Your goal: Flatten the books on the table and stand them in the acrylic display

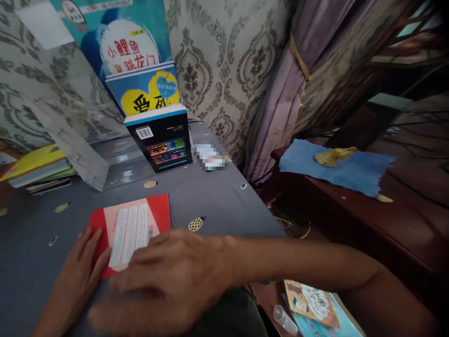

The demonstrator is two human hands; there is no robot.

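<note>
A red booklet [131, 229] with a pink panel and white text strips lies flat on the grey cloth. My left hand [82, 262] rests on its left edge, fingers stretched out and slightly apart. Over the booklet's lower right part is my right hand [168, 276], reaching in from the right and hiding that corner. Its fingers look extended and apart, though the lower ones are blurred by motion; whether it touches the booklet I cannot tell.
A clear acrylic stand [84, 154] holds a black-backed book [164, 140], a blue-and-yellow book [150, 91] and a teal book [129, 37]. Stacked books [42, 166] lie left. A blurred-out item [210, 157] sits near the wall. Right, a blue cloth [336, 164] covers part of dark furniture.
</note>
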